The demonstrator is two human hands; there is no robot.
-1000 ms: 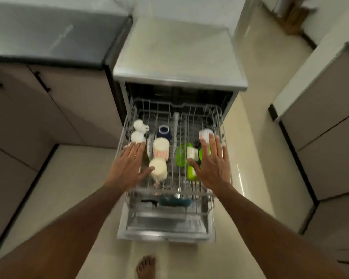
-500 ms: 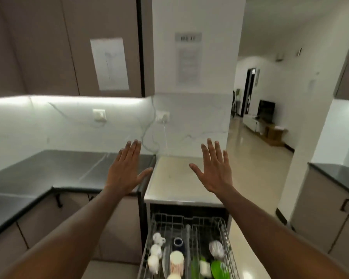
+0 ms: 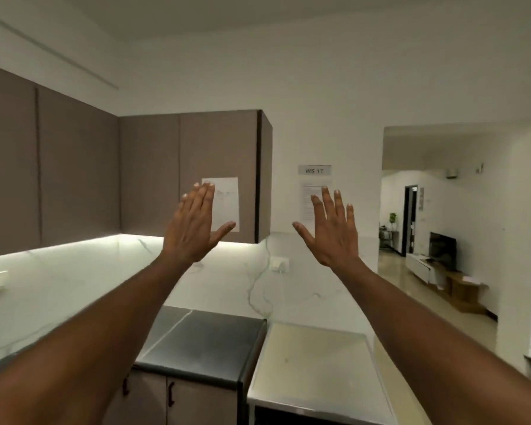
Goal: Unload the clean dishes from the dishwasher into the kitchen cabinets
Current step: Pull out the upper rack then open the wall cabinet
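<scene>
Hands, left hand (image 3: 193, 228) and right hand (image 3: 331, 231), raised flat before wall cabinets (image 3: 154, 176).

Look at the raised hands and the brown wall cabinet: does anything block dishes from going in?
Yes. The brown wall cabinet has its flat doors closed, with a white paper sheet taped on the right one. The left hand and right hand are open, empty, raised before it. No dishes show.

Head-worn camera faces forward toward upper cabinets (image 3: 196, 173), arm's reach.
</scene>
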